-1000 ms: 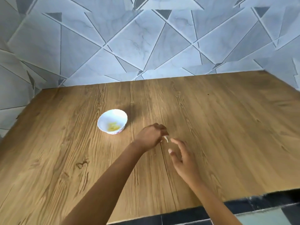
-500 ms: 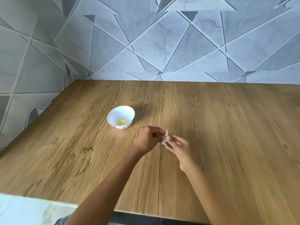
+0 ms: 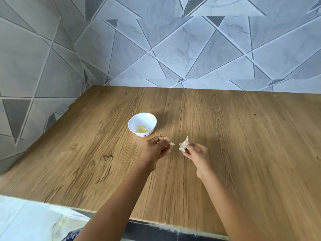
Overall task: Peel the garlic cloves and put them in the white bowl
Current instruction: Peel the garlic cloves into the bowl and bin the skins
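A small white bowl (image 3: 133, 122) with a scalloped rim stands on the wooden table and holds several pale yellow peeled cloves (image 3: 142, 129). Just in front of it, my right hand (image 3: 196, 154) pinches a garlic clove (image 3: 183, 145) whose papery skin sticks up at the top. My left hand (image 3: 157, 149) is a little to the left of the clove, fingers curled, pinching a small strip of peel (image 3: 172, 143). A narrow gap separates the two hands above the table.
The wooden table (image 3: 243, 153) meets grey geometric tiled walls (image 3: 173, 49) at the back and left. Its front edge runs along the bottom, with a pale cloth (image 3: 26, 221) below it at the lower left.
My hands came together on the clove, then drew apart. The left now holds a strip of peel and the right keeps the clove. The camera has swung left.
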{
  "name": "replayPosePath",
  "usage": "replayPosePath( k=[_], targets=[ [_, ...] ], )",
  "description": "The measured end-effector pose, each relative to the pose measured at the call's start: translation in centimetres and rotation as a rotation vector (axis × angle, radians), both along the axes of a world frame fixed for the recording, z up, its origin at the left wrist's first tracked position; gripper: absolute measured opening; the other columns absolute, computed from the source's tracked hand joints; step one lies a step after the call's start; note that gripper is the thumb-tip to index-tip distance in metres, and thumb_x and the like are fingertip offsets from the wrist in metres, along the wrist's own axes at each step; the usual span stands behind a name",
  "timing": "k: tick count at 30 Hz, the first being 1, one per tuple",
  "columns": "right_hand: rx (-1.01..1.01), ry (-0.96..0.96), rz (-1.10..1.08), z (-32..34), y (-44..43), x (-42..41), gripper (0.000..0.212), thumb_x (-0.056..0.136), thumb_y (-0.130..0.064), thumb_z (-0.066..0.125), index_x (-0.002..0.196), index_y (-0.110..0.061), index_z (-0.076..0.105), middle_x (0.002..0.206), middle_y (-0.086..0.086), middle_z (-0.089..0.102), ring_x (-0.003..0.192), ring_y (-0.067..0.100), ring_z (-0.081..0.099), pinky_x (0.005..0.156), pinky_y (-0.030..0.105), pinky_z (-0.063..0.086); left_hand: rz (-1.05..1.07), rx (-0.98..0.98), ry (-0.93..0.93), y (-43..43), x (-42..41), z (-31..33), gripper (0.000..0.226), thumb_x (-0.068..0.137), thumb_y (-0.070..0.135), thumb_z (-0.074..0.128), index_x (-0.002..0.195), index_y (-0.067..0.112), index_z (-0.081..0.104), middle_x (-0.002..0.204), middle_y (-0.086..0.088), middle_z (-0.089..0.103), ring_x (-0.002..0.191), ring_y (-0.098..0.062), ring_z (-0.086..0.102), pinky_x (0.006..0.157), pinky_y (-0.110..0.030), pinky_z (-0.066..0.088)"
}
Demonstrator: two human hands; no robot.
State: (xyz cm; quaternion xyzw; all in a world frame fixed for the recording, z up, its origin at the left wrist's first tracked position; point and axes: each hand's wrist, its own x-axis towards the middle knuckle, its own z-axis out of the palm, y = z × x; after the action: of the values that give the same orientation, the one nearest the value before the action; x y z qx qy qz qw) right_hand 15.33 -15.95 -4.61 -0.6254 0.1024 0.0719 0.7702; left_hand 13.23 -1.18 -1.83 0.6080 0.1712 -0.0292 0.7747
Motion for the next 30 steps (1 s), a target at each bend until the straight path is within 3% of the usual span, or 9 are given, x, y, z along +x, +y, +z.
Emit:
replayPosePath(
  k=[2,5,9,12,16,19,23,26,30],
  targets=[
    [-0.129,-0.062,-0.028,-0.2,0.1,0.0,0.013,0.092,-0.015,0.061,0.087,-0.005,0.069,0.086,0.003,0.072,0.077,0.009,0.067,0.067,0.017,0.055,0.024,0.094,-0.014,1.0,-0.5,0.2,0.005,0.090,0.001,0.059,0.088,0.005,0.060,0.076,-0.011,0.067,0.063,-0.011,0.066,0.060,-0.019,0.054],
    [-0.688,-0.309,0.017,-1.3,0.0,0.5,0.014,0.090,-0.021,0.063,0.083,-0.011,0.070,0.076,-0.005,0.069,0.070,0.009,0.064,0.062,0.017,0.047,-0.020,0.285,-0.035,2.6,-1.6,0.0,0.011,0.091,-0.002,0.056,0.092,0.007,0.063,0.078,-0.011,0.068,0.068,-0.014,0.067,0.067,-0.022,0.056],
    [-1.059,-0.454,0.110,-2.6,0.7,0.5,0.021,0.090,-0.032,0.062,0.087,-0.015,0.072,0.075,0.001,0.068,0.063,0.018,0.062,0.054,0.029,0.045,-0.137,0.533,-0.028,4.5,-3.3,-0.1,0.012,0.085,-0.002,0.064,0.089,0.007,0.070,0.082,-0.005,0.070,0.078,-0.013,0.067,0.073,-0.018,0.052],
    [-1.139,-0.553,0.071,-2.3,0.9,-0.3,0.028,0.089,-0.032,0.065,0.100,-0.007,0.071,0.088,0.010,0.068,0.068,0.025,0.065,0.056,0.032,0.051,-0.194,0.770,-0.031,5.3,-4.5,0.2,0.010,0.081,0.003,0.070,0.089,0.008,0.073,0.076,0.004,0.068,0.071,-0.003,0.064,0.065,-0.006,0.046],
    [-1.202,-0.795,-0.071,-1.8,1.2,-4.2,0.024,0.083,-0.012,0.069,0.106,-0.006,0.068,0.096,0.008,0.067,0.077,0.024,0.065,0.055,0.035,0.055,-0.323,1.041,-0.105,5.8,-6.1,0.6,0.005,0.079,0.002,0.071,0.081,0.006,0.073,0.064,0.010,0.064,0.057,0.006,0.059,0.055,-0.004,0.042],
    [-1.225,-0.824,0.074,-3.2,2.6,-7.3,0.026,0.080,-0.011,0.070,0.106,-0.008,0.069,0.103,0.005,0.070,0.084,0.021,0.068,0.068,0.038,0.059,-0.459,1.073,-0.095,5.7,-6.4,0.7,0.010,0.078,0.016,0.076,0.074,0.008,0.071,0.062,0.005,0.066,0.052,-0.001,0.060,0.055,-0.008,0.047],
    [-1.304,-0.723,0.145,-5.6,3.6,-8.5,0.036,0.086,-0.021,0.063,0.119,-0.006,0.064,0.128,0.013,0.060,0.116,0.031,0.059,0.093,0.045,0.048,-0.424,0.923,-0.057,5.7,-6.4,-0.7,0.018,0.077,0.021,0.078,0.074,0.005,0.069,0.061,0.000,0.067,0.053,-0.004,0.061,0.057,-0.016,0.051],
    [-1.348,-0.722,0.147,-5.8,3.6,-8.9,0.046,0.094,-0.032,0.037,0.122,-0.006,0.062,0.134,0.015,0.055,0.123,0.031,0.054,0.100,0.041,0.038,-0.367,0.960,-0.071,5.8,-6.6,-2.0,0.017,0.078,0.023,0.076,0.075,0.010,0.067,0.063,0.010,0.063,0.057,0.002,0.056,0.061,-0.014,0.045],
    [-1.354,-0.702,0.152,-5.6,3.8,-8.9,0.050,0.092,-0.033,0.033,0.122,-0.006,0.062,0.133,0.015,0.056,0.123,0.031,0.053,0.101,0.041,0.036,-0.367,1.051,-0.137,5.7,-6.7,-2.7,0.016,0.081,0.022,0.073,0.078,0.008,0.066,0.070,0.009,0.062,0.069,-0.006,0.056,0.072,-0.029,0.050]
  ],
)
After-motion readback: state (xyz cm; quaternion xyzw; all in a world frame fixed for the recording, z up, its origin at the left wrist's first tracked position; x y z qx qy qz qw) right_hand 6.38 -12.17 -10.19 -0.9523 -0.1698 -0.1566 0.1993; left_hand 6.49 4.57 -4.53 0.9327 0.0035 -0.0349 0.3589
